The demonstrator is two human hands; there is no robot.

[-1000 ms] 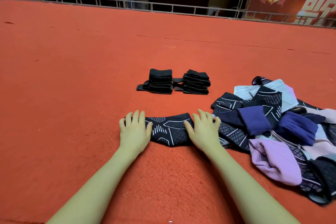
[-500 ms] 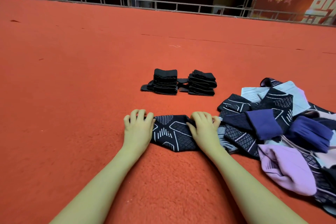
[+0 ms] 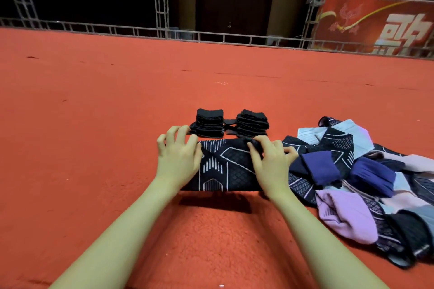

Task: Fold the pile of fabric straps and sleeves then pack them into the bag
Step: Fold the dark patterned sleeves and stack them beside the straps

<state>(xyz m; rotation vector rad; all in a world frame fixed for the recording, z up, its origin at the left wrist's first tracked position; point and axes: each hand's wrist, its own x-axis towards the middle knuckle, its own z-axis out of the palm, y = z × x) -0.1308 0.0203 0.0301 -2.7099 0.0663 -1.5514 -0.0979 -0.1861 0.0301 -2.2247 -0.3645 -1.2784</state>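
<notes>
Sleeve in hand: a black patterned sleeve with white line markings is lifted off the red carpet, stretched flat between both hands, its shadow on the carpet right beneath it.
Left hand: the left hand holds the sleeve's end at about 9 o'clock of the fabric; the thumb presses onto the cloth while the fingers are spread and curled above its top edge. How far those fingers actually catch the edge I can't quite make out from here.
Right hand: the right hand grips the other end, at 3 o'clock of the sleeve, fingertips curled over the top edge and pinching the fabric.
Unfolded pile: the loose pile of sleeves lies on the carpet at 3 o'clock from the hands, a jumble of black patterned, navy, pale grey, pink and lilac pieces, its nearest edge touching or lying just beside the right hand.
Folded stacks: two stacks of black folded straps sit side by side at 12 o'clock, just beyond the held sleeve, with a flat dark piece lying between them.
Surroundings: a metal railing edges the carpet at the far side, and a red banner stands at about 2 o'clock.
</notes>
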